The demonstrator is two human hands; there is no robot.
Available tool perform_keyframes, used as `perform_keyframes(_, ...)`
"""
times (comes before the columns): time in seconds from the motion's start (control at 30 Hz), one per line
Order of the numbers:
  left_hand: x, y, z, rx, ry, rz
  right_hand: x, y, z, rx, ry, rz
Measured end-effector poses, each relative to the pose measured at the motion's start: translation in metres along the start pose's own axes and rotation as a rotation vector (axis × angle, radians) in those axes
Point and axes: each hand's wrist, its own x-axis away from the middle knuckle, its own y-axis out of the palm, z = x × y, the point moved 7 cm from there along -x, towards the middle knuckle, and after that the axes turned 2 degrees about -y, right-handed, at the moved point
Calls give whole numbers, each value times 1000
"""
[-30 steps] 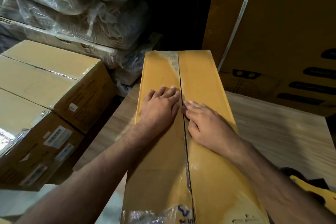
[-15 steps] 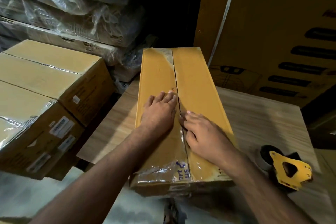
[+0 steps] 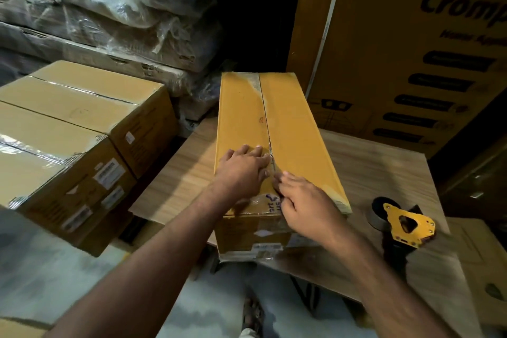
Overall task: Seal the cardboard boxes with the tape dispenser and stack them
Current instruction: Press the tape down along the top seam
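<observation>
Now L hand (image 3: 242,169) flat, fingers straight, pressing box (image 3: 290,129) top by seam. R hand (image 3: 307,207) fingers curled at seam; grasp can't tell. Tape dispenser (image 3: 406,223) lies right on table (image 3: 378,173).

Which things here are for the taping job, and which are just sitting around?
For the job:
long box under both hands
left hand
right hand
tape dispenser
stacked boxes

Just sitting around:
plastic-wrapped bundles
big printed carton

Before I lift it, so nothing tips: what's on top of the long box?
Only both hands: left hand pressed flat, right hand at the seam. The flaps hide the box's contents.
</observation>
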Motion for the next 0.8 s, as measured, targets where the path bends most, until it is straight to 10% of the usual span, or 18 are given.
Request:
perform_keyframes(0.23, 60, 13, 14, -25, 124, -249, -8, -2, 9, -54, 36, -2)
perform_keyframes(0.57, 67, 19, -6, -145, 111, 24, 41, 27, -13, 323, 68, 272)
perform_keyframes(0.8, 76, 21, -19, 58, -187, 39, 45, 31, -22, 246, 309, 144)
